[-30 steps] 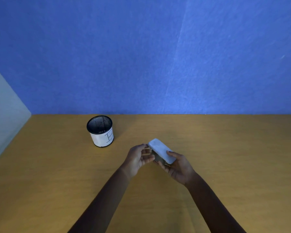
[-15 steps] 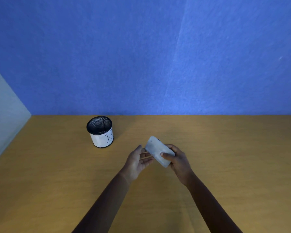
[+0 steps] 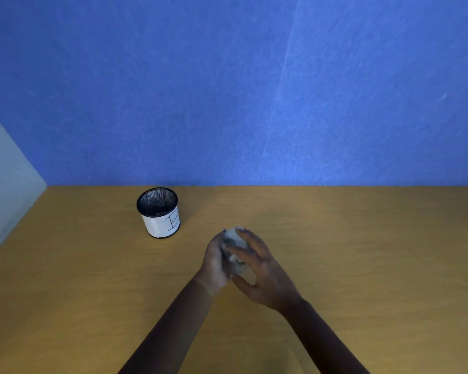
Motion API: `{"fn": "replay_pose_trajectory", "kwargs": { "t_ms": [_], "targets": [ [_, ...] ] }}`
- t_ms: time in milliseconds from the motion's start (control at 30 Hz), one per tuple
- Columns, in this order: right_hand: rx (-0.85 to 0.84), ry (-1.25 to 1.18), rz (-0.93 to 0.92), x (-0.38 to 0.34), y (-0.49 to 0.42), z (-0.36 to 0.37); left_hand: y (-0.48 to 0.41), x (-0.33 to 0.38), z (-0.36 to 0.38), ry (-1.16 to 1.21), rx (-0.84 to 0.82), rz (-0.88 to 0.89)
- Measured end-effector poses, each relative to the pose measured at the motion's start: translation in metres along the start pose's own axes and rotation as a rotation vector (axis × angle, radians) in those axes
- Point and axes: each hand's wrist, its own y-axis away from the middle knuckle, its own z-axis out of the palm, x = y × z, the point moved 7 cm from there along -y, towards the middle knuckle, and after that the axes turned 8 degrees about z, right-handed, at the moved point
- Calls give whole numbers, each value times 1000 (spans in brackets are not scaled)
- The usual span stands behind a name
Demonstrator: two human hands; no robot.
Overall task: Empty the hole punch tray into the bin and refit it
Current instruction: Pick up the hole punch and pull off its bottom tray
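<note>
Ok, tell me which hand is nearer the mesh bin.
Left. The left hand sits on the bin's side of the hole punch; the right hand wraps the punch's far side, farther away.

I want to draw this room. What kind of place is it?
Probably a desk in an office cubicle: a bare wooden desk top, a blue felt-like partition wall behind it, and a small mesh bin.

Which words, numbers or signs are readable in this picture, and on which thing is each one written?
White band of the mesh bin: one black hand-drawn mark of straight strokes, cut off by the curve, not readable as a letter.
Hole punch in both hands: blurred, no text readable.
Nothing else carries writing.
</note>
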Motion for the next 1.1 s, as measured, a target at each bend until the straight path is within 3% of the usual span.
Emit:
{"fn": "replay_pose_trajectory", "kwargs": {
  "t_ms": [67, 200, 267, 333, 500, 700, 967, 1100],
  "targets": [
    [-24, -215, 96, 4, 0, -3, 1, 3, -4, 14, 24, 0],
    [200, -603, 484, 32, -4, -11, -1, 10, -14, -39, 128, 29],
    [191, -848, 735, 46, -11, -3, -2, 12, -16, -139, 151, 57],
    [129, -977, 862, 47, -18, 3, -1, 13, -15, -237, 163, 83],
    [112, -1019, 939, 39, -25, 4, -1, 18, -12, -415, 199, 200],
    [71, -1102, 1015, 32, -28, 8, 0, 20, -18, -462, 200, 211],
    [19, -1221, 1066, 29, -26, 9, 1, 20, -18, -395, 195, 212],
    [-50, -1225, 987, 24, -23, 16, -1, 18, -21, -212, 212, 176]
  ]
}}
